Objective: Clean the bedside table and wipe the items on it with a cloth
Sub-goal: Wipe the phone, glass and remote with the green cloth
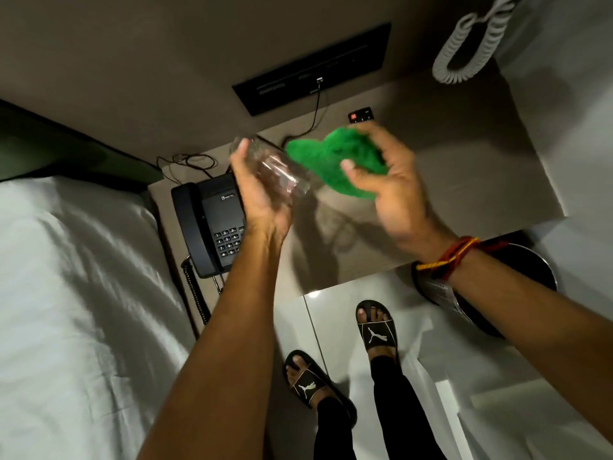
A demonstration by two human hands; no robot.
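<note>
My left hand (262, 197) holds a clear drinking glass (272, 167) tilted on its side above the brown bedside table (464, 180). My right hand (391, 187) grips a bunched green cloth (335, 157) right next to the glass; the cloth's left tip lies at the glass. A black desk telephone (212, 224) sits at the table's left end, partly hidden by my left wrist. A small black remote (361, 115) with a red button lies near the wall behind the cloth.
A bed with white sheets (73, 293) borders the table on the left. A black wall panel (315, 71) with a plugged cable hangs above the table. A grey coiled cord (471, 44) dangles at top right. A dark waste bin (530, 280) stands on the tiled floor by my feet.
</note>
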